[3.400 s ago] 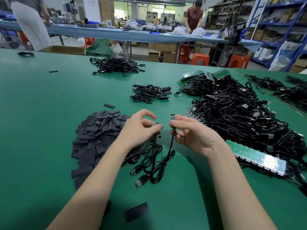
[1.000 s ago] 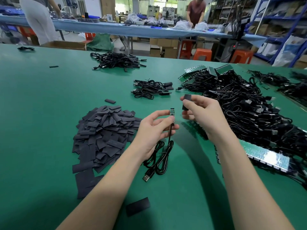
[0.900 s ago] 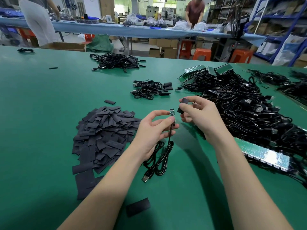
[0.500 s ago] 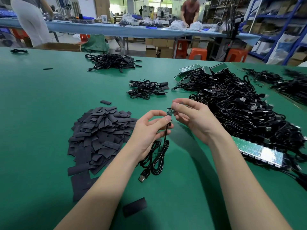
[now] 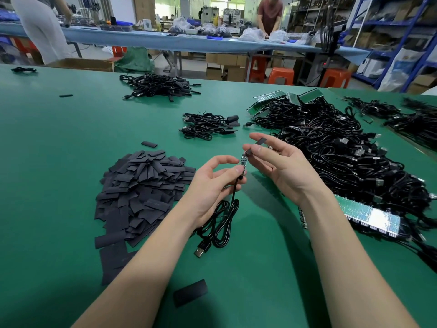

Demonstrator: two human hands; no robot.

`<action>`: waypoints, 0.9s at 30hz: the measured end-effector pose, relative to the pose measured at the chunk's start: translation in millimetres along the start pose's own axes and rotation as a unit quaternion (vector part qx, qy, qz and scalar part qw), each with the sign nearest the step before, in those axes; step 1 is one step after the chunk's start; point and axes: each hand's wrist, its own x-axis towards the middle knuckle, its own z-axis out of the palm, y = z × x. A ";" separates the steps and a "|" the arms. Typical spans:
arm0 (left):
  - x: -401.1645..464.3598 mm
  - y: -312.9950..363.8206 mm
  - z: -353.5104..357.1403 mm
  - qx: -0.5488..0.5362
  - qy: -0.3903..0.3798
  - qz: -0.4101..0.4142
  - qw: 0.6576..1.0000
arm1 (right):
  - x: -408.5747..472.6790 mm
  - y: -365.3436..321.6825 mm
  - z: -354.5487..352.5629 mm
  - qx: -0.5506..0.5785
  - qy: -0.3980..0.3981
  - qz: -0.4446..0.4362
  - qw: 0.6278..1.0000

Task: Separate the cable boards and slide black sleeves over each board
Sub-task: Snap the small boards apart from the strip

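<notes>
One small cable board (image 5: 243,161), light and stiff, is pinched at its base by the left hand (image 5: 212,185) fingers while the right hand (image 5: 281,166) fingers pinch a limp black sleeve (image 5: 255,145) just above it.

Both forearms are bare to the bottom edge of the view — no sleeve, glove, watch or ring shows. The left hand (image 5: 212,183) and right hand (image 5: 281,166) have short, unpainted nails — slim fingers.
</notes>
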 end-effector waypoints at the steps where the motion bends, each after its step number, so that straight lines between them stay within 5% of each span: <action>1: 0.1 0.1 -0.3 -0.001 -0.002 -0.001 1.000 | -0.2 -0.4 -0.6 -0.005 -0.001 0.000 1.000; 27: -2.6 2.9 0.2 0.003 -0.055 -0.031 0.998 | -3.4 -2.9 -13.5 -0.051 -0.035 0.018 0.998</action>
